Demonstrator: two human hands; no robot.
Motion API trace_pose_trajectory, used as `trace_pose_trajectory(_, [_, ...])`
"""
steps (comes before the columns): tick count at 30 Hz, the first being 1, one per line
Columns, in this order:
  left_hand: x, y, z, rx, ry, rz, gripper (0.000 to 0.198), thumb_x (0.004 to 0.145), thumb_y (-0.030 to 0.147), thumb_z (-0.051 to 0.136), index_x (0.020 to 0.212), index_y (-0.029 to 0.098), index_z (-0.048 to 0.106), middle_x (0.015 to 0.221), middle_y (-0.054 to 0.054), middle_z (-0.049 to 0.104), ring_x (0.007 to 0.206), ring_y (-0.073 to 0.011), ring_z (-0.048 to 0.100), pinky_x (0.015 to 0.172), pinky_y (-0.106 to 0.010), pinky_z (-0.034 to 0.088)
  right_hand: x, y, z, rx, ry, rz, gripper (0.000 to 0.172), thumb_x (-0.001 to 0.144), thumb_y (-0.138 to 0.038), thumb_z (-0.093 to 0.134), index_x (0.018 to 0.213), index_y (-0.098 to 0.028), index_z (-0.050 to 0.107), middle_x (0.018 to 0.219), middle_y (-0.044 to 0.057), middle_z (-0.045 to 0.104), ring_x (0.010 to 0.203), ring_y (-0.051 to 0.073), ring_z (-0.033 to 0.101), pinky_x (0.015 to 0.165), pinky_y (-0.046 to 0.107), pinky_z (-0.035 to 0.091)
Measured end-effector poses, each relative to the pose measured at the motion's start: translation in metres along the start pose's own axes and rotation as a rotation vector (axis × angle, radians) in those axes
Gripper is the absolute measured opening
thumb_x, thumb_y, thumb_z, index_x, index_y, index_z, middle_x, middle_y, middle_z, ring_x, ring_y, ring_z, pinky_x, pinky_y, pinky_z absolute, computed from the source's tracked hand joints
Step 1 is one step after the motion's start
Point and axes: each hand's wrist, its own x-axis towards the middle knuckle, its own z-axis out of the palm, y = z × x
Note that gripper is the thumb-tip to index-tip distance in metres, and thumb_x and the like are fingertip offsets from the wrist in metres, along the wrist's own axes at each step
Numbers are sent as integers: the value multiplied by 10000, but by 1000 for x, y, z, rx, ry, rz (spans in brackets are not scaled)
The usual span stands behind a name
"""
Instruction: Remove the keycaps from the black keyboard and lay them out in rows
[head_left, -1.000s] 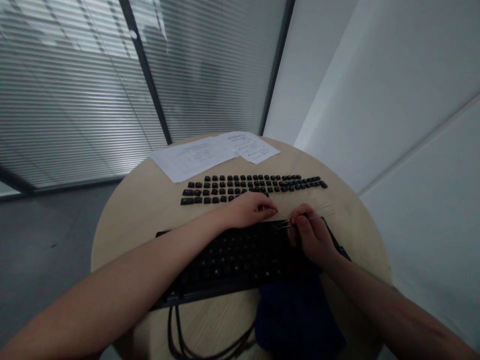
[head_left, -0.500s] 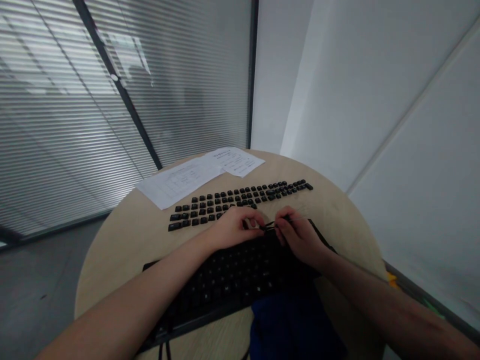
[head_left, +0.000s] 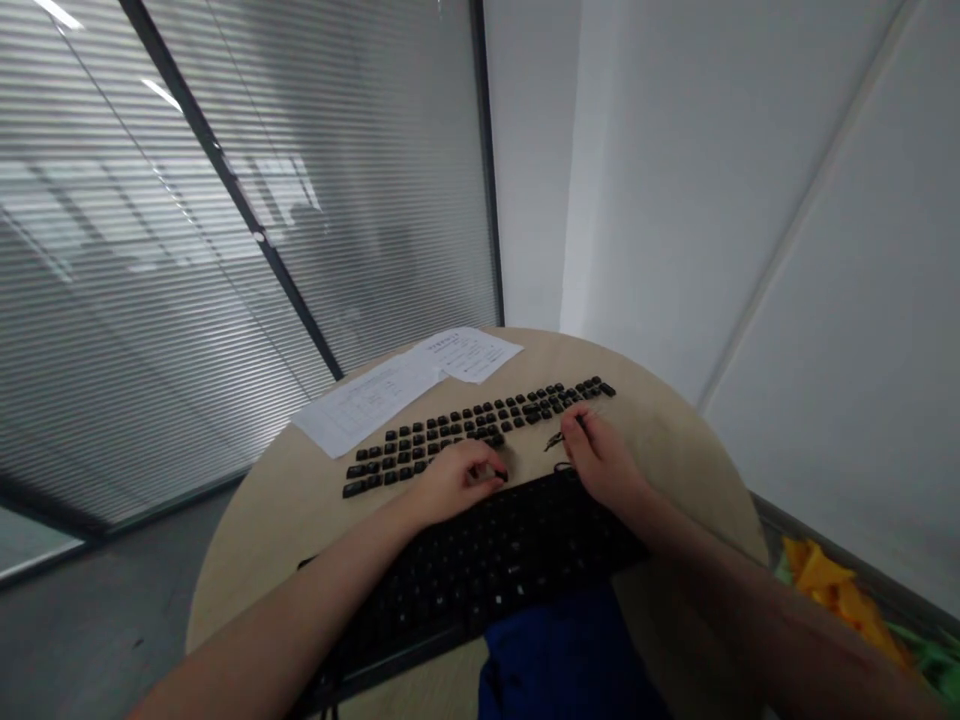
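- The keyboard (head_left: pixel 487 545) is set on the round table (head_left: pixel 697 490), below and nearer the body than both hands, and is tilted in view, its right end farther off.
- The left part of the keyboard is crossed by the left forearm; its far right corner is covered by the right hand (head_left: pixel 606 460).
- The left hand (head_left: pixel 454 482) is held at the keyboard's far edge, between it and the loose keys (head_left: pixel 456 416).
- By the left thumb and forefinger, drawn nearly together, a small dark key (head_left: pixel 501 476) is pinched; the other fingers are loosely curled.
- By the closed right fingers a thin wire tool (head_left: pixel 553 440) is gripped, its tip pointed left, toward the left hand and apart from it.
- The loose keys are laid in slanting rows beyond the hands, the nearest row partly hidden by the left hand.
- Behind the rows, papers (head_left: pixel 375 400) are spread, one overlapped by another.
- At the keyboard's near edge, toward the right, a blue cloth (head_left: pixel 562 650) is seen.
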Motion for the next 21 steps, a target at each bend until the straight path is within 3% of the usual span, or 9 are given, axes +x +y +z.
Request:
trace_pose_trajectory(4, [6,6,3,165,-23,47,93,882,178,654,954,202,708,969,-51,730,953,-208,662,896,-353,516,6,4,-5,11,59,14,242,1002,-445,435,857,-264,507,607,-21,539,540,205,533,544,310,401])
trace_pose_trajectory(12, [44,9,-15,420,-2,-67,118,865,156,662,949,218,718,942,-29,749,927,-213,670,876,-332,511,11,5,-8,126,59,22,270,999,-474,428,854,-263,515,613,-33,522,551,200,519,553,302,398])
trace_pose_trajectory(16, [64,3,-2,530,-24,-154,116,859,184,675,954,212,737,966,-47,775,950,-242,680,911,-370,502,15,9,-10,198,87,27,291,1006,-498,438,856,-261,518,609,-35,494,550,198,496,537,295,380])
trace_pose_trajectory(21, [74,-2,15,580,-61,-161,98,850,230,695,929,214,752,917,-59,778,929,-265,675,920,-412,477,17,11,-11,227,39,-2,304,1017,-500,436,850,-258,513,604,-40,487,540,185,488,527,285,377])
